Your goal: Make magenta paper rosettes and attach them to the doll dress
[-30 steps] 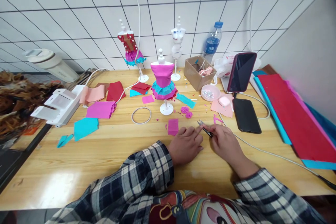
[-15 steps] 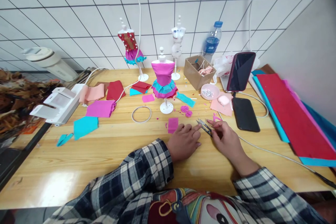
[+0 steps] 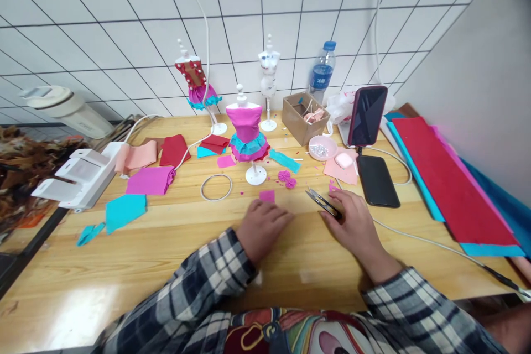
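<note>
My right hand [image 3: 350, 228] has its thumb and fingers around the black handle end of small thread snips [image 3: 319, 201], whose blades point away to the upper left. My left hand [image 3: 264, 225] lies low over the table with its fingers stretched out, partly covering a magenta fabric square [image 3: 267, 196]. Beyond the hands are two gathered magenta rosettes [image 3: 286, 178]. Behind the left hand stands a small dress form [image 3: 245, 124] in a magenta top and a ruffled turquoise and magenta skirt. A magenta scrap [image 3: 333, 186] lies just past my right fingers.
At the back are two more dress forms, a cardboard box [image 3: 301, 124], a water bottle [image 3: 322, 72] and a pink dish of beads [image 3: 323, 147]. Phones [image 3: 378, 181] and stacked fabric sheets [image 3: 452, 182] lie right. Folded cloths [image 3: 150, 180] and a metal ring [image 3: 216, 187] lie left.
My left hand has moved left, away from the snips, and now covers more of the magenta square. My right hand has closed in on the snips' handles. The view has shifted slightly.
</note>
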Demonstrator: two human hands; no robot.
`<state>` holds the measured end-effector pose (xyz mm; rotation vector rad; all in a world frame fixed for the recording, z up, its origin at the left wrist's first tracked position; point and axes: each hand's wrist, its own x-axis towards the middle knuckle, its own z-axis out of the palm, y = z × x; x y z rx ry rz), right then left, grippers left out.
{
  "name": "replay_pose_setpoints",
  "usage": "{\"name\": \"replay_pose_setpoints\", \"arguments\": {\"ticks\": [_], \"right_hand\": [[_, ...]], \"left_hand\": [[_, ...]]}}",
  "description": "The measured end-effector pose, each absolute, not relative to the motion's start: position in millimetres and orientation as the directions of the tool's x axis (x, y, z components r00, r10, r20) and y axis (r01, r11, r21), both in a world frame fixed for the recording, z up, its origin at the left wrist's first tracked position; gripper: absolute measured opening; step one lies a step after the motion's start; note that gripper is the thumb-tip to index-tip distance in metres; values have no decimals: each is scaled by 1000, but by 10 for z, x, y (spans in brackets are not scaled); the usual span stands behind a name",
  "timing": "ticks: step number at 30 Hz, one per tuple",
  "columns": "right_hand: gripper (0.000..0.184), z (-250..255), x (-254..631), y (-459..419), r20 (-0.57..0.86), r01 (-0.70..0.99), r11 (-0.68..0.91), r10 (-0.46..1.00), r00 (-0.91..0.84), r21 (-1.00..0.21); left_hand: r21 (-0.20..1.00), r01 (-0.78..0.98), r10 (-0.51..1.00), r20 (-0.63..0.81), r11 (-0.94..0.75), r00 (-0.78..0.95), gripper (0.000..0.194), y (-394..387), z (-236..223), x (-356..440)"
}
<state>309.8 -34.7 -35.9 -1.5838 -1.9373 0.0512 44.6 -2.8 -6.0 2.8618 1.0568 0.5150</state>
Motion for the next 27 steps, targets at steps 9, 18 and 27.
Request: {"name": "replay_pose_setpoints", "arguments": {"ticks": [9, 18, 27], "right_hand": [[15, 119, 2165, -134, 261, 743, 597, 801, -538, -301], [17, -163, 1980, -81, 202, 759, 599, 801, -564, -254], [11, -191, 2040, -58, 200, 787, 530, 848, -491, -317]], "left_hand": [[247, 711, 753, 244, -658, 611, 14, 91, 32, -60], [255, 743, 786, 223, -618, 577, 15, 79, -42, 37], [248, 744, 785, 213, -620, 582, 15, 86, -70, 59]]}}
